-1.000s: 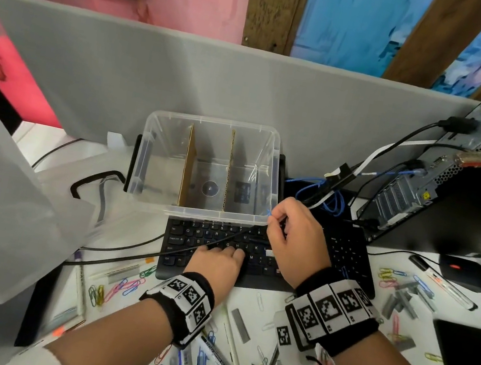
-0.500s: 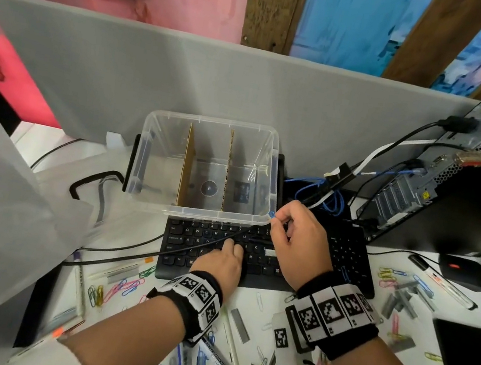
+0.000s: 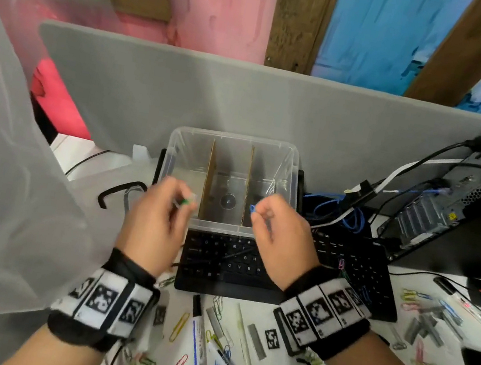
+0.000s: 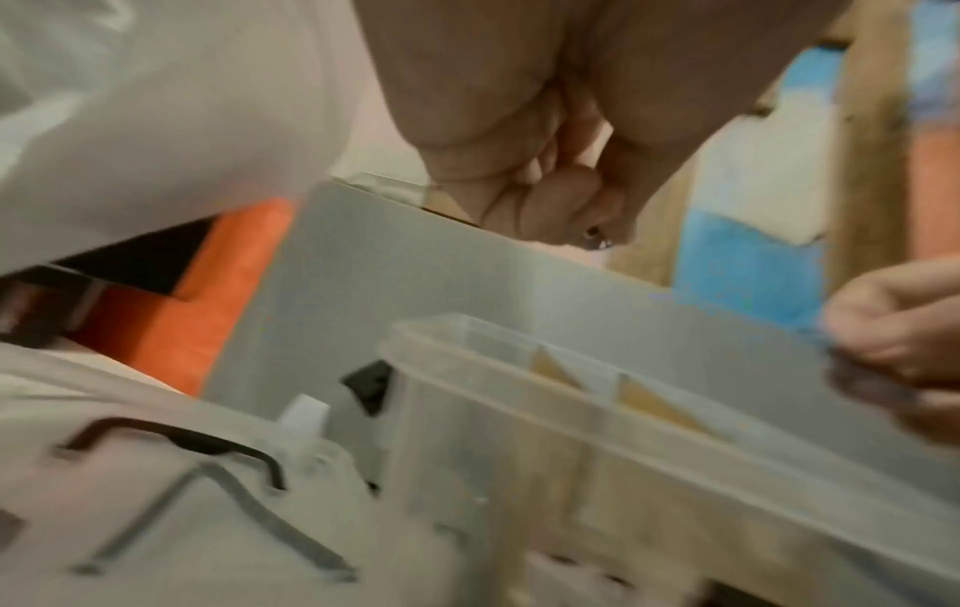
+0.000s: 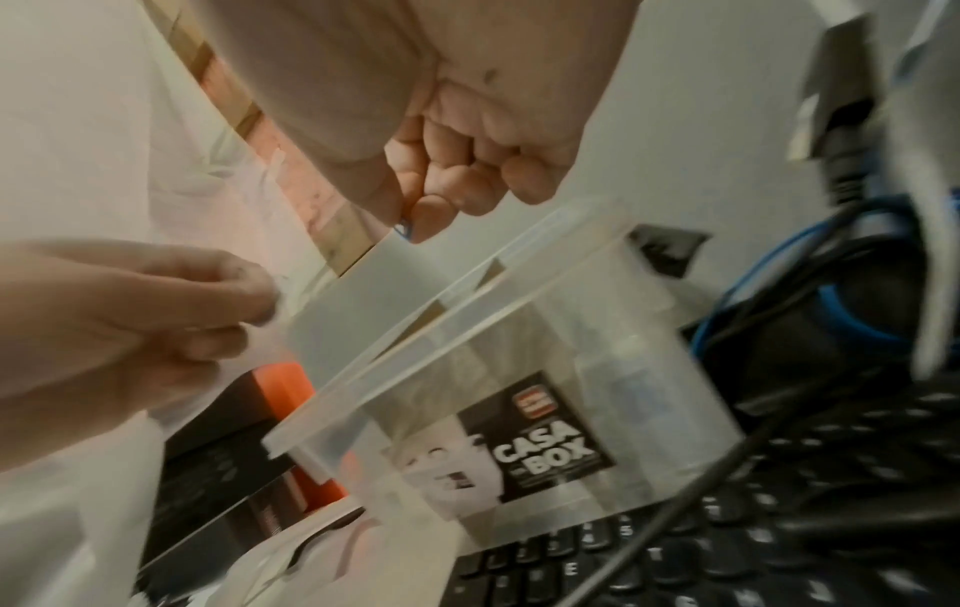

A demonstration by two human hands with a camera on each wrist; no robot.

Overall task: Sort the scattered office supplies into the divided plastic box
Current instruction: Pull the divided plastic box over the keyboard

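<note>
Motion blur smears the left hand (image 3: 157,225), so the small green thing (image 3: 185,202) pinched at its fingertips is hard to name; right hand (image 3: 278,243) pinches a blue paper clip (image 3: 252,208), both poised just above the divided plastic box (image 3: 221,227), over its near rim

One plastic box (image 3: 235,149), two cardboard dividers (image 3: 207,183), one keyboard (image 3: 250,267).

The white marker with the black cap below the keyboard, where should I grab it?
Pinch the white marker with the black cap round the middle of its barrel, straight down from above, across its two long sides. It lies flat on the white desk with a yellow paper clip close beside it, so coming in sideways looks awkward.
</note>
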